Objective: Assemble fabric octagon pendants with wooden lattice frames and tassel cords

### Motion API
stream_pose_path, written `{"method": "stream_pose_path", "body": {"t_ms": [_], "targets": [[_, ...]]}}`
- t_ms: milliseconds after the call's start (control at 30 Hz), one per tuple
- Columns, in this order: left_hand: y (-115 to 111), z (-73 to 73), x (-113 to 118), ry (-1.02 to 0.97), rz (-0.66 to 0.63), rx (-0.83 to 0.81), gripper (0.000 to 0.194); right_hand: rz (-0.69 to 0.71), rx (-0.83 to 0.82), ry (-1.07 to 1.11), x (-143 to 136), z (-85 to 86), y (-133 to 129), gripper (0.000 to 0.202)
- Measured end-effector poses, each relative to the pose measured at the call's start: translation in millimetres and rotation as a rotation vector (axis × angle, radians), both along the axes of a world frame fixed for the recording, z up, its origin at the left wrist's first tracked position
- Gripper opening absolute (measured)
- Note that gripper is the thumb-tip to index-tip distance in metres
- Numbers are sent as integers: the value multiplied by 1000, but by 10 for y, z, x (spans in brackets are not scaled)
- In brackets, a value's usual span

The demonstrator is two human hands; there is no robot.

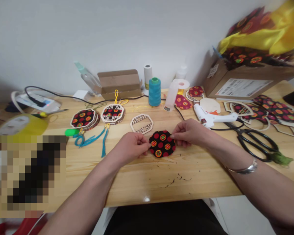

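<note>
Between my hands is a dark fabric-covered piece (162, 144) with red dots and bright flowers, its outline softly lobed. My left hand (136, 145) pinches its left edge between thumb and fingers. At the upper right edge, my right hand (186, 133) grips it the same way. Just behind it lies a pale wooden lattice frame (150, 123), flat on the table. A white glue gun (214, 118) rests on its side beyond my right wrist. To the left are a stack of framed fabric pieces (113, 113) with a yellow loop and blue tassel, and another fabric-topped stack (84, 118).
Black-handled scissors (257, 143) lie right of my right forearm. Behind stand a teal thread spool (154, 92), a clear bottle (171, 96) and an open small carton (120, 83). A large box (252, 80) of fabric fills the back right. A black cable (88, 101) crosses the table.
</note>
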State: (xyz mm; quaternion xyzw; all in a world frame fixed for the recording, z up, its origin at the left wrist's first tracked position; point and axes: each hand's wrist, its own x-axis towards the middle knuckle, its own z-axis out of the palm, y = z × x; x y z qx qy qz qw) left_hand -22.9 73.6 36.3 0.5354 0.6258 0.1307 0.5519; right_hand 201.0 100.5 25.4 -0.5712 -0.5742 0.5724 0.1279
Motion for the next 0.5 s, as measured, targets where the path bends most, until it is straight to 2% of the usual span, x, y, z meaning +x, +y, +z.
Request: {"method": "stream_pose_path", "body": {"t_ms": [200, 500], "targets": [[-13, 7, 2, 13, -9, 15, 12, -2, 13, -18, -8, 8, 6, 16], [-21, -77, -38, 43, -43, 51, 12, -7, 13, -39, -12, 7, 2, 16]]}}
